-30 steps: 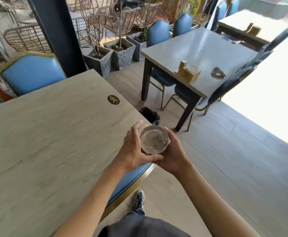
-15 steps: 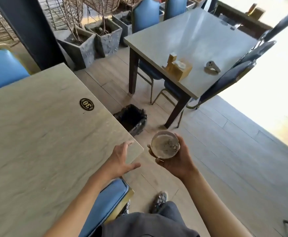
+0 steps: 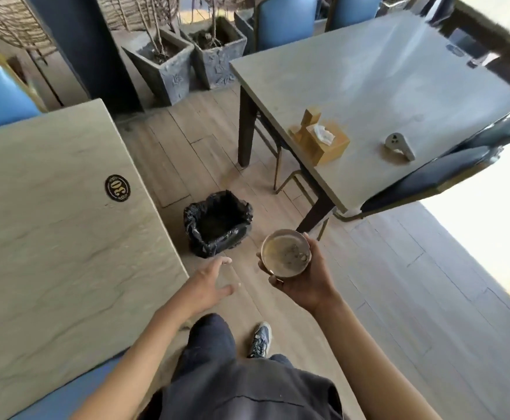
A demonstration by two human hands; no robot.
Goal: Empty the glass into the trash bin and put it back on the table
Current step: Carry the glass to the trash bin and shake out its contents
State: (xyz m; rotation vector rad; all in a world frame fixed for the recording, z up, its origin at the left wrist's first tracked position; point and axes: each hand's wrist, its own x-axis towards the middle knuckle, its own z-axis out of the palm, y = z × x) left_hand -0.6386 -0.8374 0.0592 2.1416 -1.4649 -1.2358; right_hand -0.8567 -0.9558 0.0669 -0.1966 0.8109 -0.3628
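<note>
Wooden plank flooring (image 3: 368,298) fills the middle of the view, and above it the glass (image 3: 286,252) sits upright in the right hand (image 3: 305,280), whose fingers wrap its lower wall, with bits of debris lying on its bottom. Just left of the glass the left hand (image 3: 208,284) hangs empty with fingers spread, off the near corner of the table (image 3: 50,253) that bears a round "30" sticker (image 3: 117,188). Farther off and slightly left stands the trash bin (image 3: 217,222) lined with a black bag, near a second table (image 3: 399,86) carrying a wooden tissue box (image 3: 323,140).
</note>
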